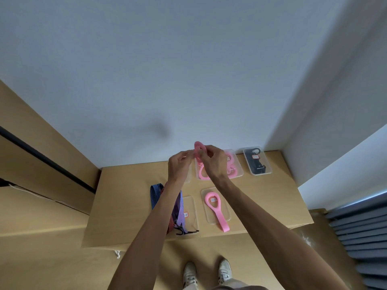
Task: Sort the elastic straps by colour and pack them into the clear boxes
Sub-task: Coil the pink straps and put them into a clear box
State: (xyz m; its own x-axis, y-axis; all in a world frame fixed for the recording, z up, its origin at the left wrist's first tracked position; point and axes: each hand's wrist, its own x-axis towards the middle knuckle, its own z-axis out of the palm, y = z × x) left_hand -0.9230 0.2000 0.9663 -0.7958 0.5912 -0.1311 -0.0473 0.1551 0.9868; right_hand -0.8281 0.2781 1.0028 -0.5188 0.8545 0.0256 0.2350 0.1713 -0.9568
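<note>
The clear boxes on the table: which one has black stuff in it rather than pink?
The far right box, nearest the wall corner, holds black pieces. The box beside it and the nearer one hold pink straps.

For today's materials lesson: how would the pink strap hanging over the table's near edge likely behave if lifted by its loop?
The pink strap would probably flop, since its tail already droops over the table edge. It looks thin, so likely light. Its smooth surface might slip.
</note>
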